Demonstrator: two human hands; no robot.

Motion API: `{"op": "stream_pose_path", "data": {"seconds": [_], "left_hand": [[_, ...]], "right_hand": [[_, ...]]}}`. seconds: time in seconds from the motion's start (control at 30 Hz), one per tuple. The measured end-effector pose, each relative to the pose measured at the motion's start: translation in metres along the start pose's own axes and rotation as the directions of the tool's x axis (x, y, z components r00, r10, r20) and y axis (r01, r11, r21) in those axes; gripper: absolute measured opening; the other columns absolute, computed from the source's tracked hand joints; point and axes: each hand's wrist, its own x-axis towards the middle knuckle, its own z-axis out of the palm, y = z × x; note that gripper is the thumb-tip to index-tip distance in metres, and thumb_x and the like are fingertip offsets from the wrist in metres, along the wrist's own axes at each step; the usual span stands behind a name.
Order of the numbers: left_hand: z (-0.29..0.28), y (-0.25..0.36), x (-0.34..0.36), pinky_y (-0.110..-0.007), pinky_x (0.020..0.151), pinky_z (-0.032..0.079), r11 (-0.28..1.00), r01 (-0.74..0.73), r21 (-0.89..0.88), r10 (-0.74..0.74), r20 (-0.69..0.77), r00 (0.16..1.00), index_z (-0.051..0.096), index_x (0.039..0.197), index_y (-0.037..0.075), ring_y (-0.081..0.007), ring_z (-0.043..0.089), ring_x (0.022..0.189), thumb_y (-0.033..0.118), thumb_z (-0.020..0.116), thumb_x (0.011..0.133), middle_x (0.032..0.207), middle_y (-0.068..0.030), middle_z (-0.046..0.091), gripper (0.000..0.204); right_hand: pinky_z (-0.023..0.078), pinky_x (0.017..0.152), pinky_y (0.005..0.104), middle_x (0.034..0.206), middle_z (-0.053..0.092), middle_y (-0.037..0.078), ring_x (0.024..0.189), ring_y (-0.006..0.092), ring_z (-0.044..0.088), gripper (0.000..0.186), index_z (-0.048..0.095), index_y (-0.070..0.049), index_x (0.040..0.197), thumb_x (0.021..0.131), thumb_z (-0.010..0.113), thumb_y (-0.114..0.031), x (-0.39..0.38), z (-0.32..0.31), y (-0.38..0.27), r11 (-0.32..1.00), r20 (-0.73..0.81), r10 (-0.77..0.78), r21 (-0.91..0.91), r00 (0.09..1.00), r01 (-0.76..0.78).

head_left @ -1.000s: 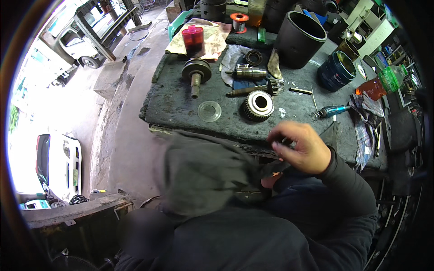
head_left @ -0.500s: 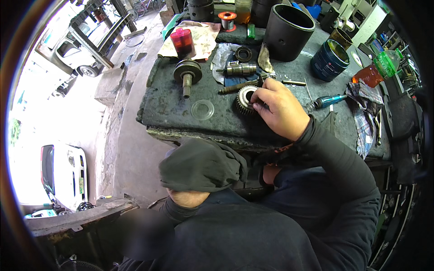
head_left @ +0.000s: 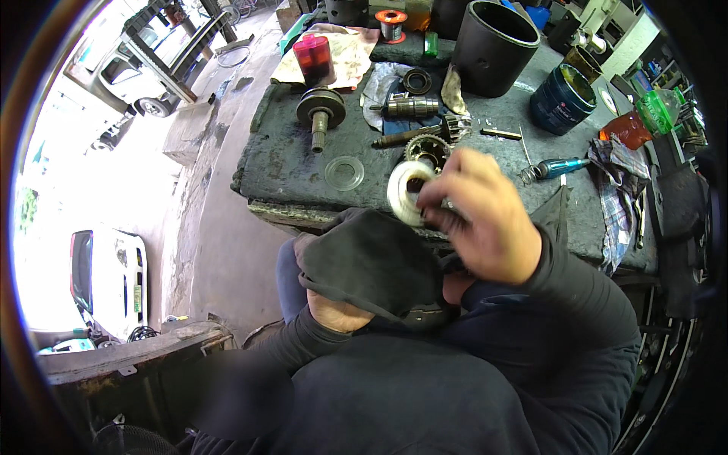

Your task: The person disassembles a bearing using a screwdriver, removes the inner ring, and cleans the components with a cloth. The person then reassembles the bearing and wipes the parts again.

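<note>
Thumb and fingers of my right hand (head_left: 485, 216) are closed on the edge of a shiny metal ring (head_left: 400, 193), blurred by motion, above the workbench's front edge. Just behind the ring lies a toothed gear (head_left: 427, 145), partly covered by the hand. Black cloth (head_left: 371, 262) covers my left hand (head_left: 339, 312), so only its wrist end shows and its fingers are hidden. Farther back, a splined gear shaft (head_left: 406, 139) and a ribbed metal cylinder (head_left: 412, 106) lie side by side. A flat clear ring (head_left: 344, 174) rests left of the gear.
Across the workbench (head_left: 284, 171) stand a disc-headed shaft (head_left: 321, 114), a red container (head_left: 315, 61), a big black cylinder (head_left: 493, 57), and a dark blue can (head_left: 561, 102). A teal-handled tool (head_left: 561, 168), a bottle of red liquid (head_left: 626, 130) and a checked rag (head_left: 613, 197) lie at the right.
My right hand has lifted the metal ring off the gear and brought it toward me. The cloth over my left hand has moved right and slightly up.
</note>
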Motion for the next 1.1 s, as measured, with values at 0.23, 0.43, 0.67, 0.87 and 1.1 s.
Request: {"op": "stream_pose_path", "data": {"seconds": [0.23,0.43,0.67,0.87,1.1], "left_hand": [[0.031,0.027,0.024,-0.035,0.078,0.048,0.360,-0.323,0.875,0.213,0.260,0.942,0.061,0.109,0.011,-0.0192,0.062,0.095,0.035,0.073,0.074,0.101,-0.0039,0.065,0.044],[0.024,0.012,0.011,-0.040,0.092,0.048,0.957,0.105,-0.270,-0.107,0.008,0.994,0.051,0.125,0.008,-0.0241,0.059,0.110,0.031,0.065,0.085,0.120,-0.0096,0.059,0.049],[0.025,0.030,0.007,-0.034,0.093,0.049,0.949,0.178,-0.261,-0.198,-0.055,0.979,0.049,0.122,-0.001,-0.0180,0.059,0.102,-0.007,0.051,0.089,0.115,-0.0088,0.057,0.034],[0.010,0.008,-0.009,-0.037,0.095,0.049,0.985,-0.153,0.075,0.163,-0.137,0.977,0.043,0.132,0.000,-0.0202,0.059,0.108,0.006,0.058,0.092,0.122,-0.0090,0.056,0.043],[-0.044,-0.055,-0.021,-0.033,0.091,0.049,0.965,-0.253,0.068,0.262,-0.221,0.940,0.041,0.133,0.002,-0.0151,0.059,0.101,-0.001,0.064,0.087,0.114,-0.0060,0.056,0.052]], "right_hand": [[0.036,0.083,0.0425,0.085,0.048,0.004,0.085,0.0230,0.052,0.022,0.059,-0.013,0.087,0.067,0.067,-0.013,-0.026,0.021,-0.011,0.972,0.303,-0.194,-0.070,0.933,0.225],[0.042,0.070,0.0372,0.086,0.057,0.007,0.080,0.0273,0.057,0.026,0.064,-0.006,0.095,0.070,0.070,0.000,-0.018,-0.020,0.000,0.985,0.030,-0.056,0.164,0.998,0.051],[0.049,0.070,0.0355,0.086,0.060,0.015,0.080,0.0269,0.063,0.029,0.056,0.000,0.109,0.081,0.059,0.000,-0.035,-0.016,0.013,0.863,0.441,0.200,0.344,0.875,-0.370],[0.049,0.075,0.0399,0.087,0.063,0.018,0.083,0.0346,0.064,0.028,0.055,0.000,0.110,0.083,0.059,-0.004,-0.035,0.001,0.003,0.683,0.591,0.296,0.419,0.750,-0.599],[0.047,0.089,0.0421,0.117,0.059,0.020,0.109,0.0372,0.057,0.044,0.054,-0.003,0.123,0.081,0.067,-0.010,-0.060,0.036,0.006,0.763,0.640,-0.038,0.514,0.767,-0.392]]}}
